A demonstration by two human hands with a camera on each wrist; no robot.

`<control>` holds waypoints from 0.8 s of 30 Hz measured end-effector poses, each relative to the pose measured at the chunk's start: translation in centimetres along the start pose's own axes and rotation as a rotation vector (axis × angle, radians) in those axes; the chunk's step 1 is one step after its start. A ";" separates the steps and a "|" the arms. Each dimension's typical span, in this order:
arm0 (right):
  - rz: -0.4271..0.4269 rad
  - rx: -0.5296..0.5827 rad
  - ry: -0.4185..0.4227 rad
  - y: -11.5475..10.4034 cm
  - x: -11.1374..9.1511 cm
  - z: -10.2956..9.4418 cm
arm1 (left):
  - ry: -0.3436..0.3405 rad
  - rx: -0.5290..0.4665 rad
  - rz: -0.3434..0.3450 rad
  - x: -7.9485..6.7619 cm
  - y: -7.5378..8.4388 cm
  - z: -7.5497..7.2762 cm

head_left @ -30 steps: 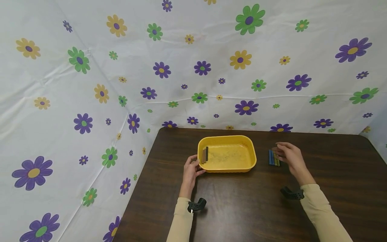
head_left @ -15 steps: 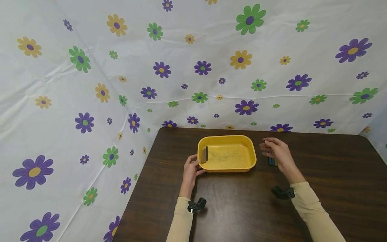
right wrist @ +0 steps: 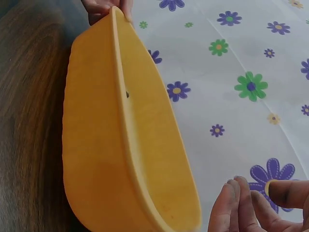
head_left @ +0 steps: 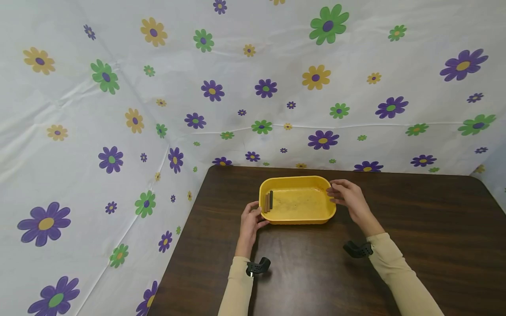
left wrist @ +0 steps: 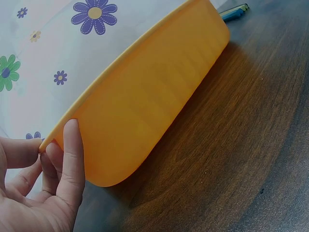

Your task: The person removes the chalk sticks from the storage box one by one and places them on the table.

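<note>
A yellow plastic tray (head_left: 294, 222) stands on the table. Inside, along its left end, lie two brown sticks (head_left: 267, 203) and a dark stick (head_left: 271, 199). My left hand (head_left: 248, 224) pinches the front left corner of the rim, thumb and fingers on either side of it in the left wrist view. At the tray's right end is my right hand (head_left: 351, 201), its fingertips overlapping the rim in the head view. In the right wrist view, its thumb and fingers stand apart with nothing between them. Blue and yellow-green sticks (left wrist: 235, 12) lie beyond the tray, hidden behind my right hand in the head view.
The dark brown wooden table (head_left: 316, 272) reaches back to a white flower-print sheet (head_left: 221, 57), which also hangs along the left side. Each wrist wears a black strap mount, such as the right mount (head_left: 357, 250).
My right hand has moved left from the coloured sticks on the table to the tray's right end. My left hand has kept its hold on the rim.
</note>
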State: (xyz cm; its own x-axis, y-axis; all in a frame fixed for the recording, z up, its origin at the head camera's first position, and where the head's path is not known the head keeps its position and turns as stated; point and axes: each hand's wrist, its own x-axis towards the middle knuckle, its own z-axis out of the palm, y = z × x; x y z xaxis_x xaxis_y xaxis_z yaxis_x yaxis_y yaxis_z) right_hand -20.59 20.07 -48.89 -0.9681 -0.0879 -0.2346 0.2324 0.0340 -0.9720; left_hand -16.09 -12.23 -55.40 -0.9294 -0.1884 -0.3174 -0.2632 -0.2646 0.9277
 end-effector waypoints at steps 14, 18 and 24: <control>0.009 0.015 -0.035 1.0 1.6 2.9 | -0.028 -0.019 0.034 0.2 -0.3 -0.3; 0.033 0.005 -0.049 1.0 2.0 3.8 | -0.018 -0.026 0.016 0.3 -0.4 -0.3; 0.035 -0.003 -0.068 1.2 2.5 4.9 | -0.003 -0.033 -0.007 0.4 -0.2 -0.2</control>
State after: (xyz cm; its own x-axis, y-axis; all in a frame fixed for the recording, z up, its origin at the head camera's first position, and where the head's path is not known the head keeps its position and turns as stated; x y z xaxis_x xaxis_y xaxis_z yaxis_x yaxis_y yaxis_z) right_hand -22.29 14.96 -50.72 -0.9506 -0.1543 -0.2692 0.2660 0.0416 -0.9631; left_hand -16.31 -12.48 -55.75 -0.9285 -0.1836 -0.3229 -0.2607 -0.2970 0.9186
